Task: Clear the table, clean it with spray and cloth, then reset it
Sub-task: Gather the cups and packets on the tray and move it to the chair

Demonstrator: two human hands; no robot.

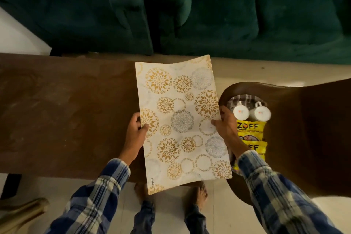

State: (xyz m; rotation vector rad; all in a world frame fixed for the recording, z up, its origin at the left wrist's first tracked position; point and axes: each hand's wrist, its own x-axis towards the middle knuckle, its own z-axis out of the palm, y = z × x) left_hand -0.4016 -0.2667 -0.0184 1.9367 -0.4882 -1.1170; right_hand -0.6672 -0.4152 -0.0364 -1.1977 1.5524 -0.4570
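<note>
Placemat [182, 121]: thin, light, floppy sheet, smooth wipeable face, gold and grey floral rings; far edge curls up, so likely sags unless held at both long edges. Left hand [135, 135] pinching its left edge, right hand [227, 125] pinching right edge; mat over bare brown bench [66, 110]

placemat [182, 119]: white, gold-grey floral circles | table [66, 110]: brown | sofa [209, 5]: dark green | sleeves [275, 186]: blue-white plaid
</note>
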